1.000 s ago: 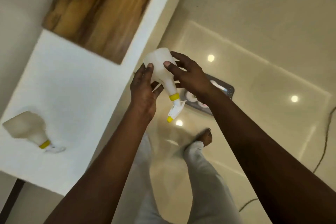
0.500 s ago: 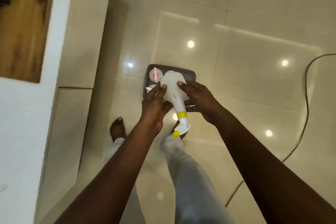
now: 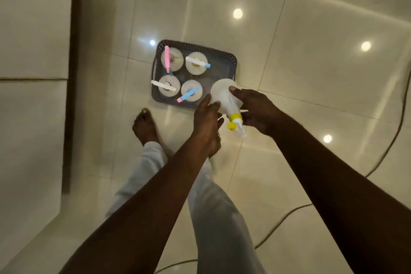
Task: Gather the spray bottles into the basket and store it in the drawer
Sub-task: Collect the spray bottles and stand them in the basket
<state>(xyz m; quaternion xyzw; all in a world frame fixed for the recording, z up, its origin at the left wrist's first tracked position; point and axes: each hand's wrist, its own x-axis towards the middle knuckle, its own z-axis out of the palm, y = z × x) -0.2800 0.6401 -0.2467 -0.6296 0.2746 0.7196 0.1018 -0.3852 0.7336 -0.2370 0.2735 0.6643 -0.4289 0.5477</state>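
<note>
Views: one, worn on the head, wide-angle.
Facing: almost straight down onto the tiled floor [image 3: 311, 73].
Near: left hand [image 3: 205, 122], right hand [image 3: 255, 111] and spray bottle [image 3: 223, 93], close under the lens.
Farther: basket [image 3: 224, 55], on the floor.
Left edge: blurred, probably a cabinet front [image 3: 33, 29].

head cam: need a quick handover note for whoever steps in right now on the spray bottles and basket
Left hand: fingers straight, pressed on the side of the yellow-collared spray bottle.
Right hand: grips that bottle near its neck.
The bottle is tilted, base toward the dark basket, over its near right corner, not yet in it.
Basket stands on the tiled floor; four spray bottles stand upright in its left part.
Done: four bottles in.
Left: set this one in, check for more, store the basket in the drawer, which is out of view.
</note>
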